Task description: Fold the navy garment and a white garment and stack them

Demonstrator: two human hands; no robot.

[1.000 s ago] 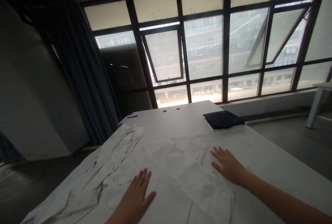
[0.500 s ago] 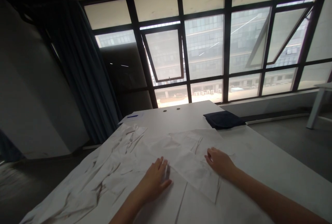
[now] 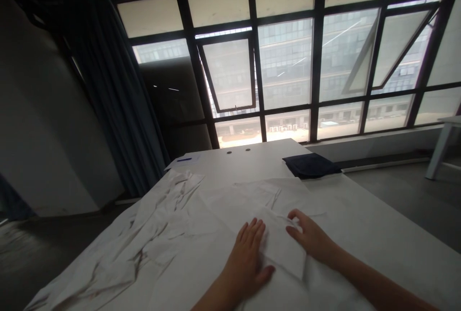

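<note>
- The left hand [image 3: 248, 258] lies flat at lower centre of the frame, fingers spread wide, pressing the crumpled white garment [image 3: 118, 239] just beside its folded flap [image 3: 279, 241].
- The right hand [image 3: 313, 239] is at the flap's edge, fingers narrowly curled over it; whether they pinch it, I cannot tell.
- The garment covers the near part of the white table [image 3: 237, 159].
- Farther up the table, right of centre, lies a folded navy cloth [image 3: 310, 165]; left of it, a sheet of paper [image 3: 187, 164] with a blue pen [image 3: 184, 159].
</note>
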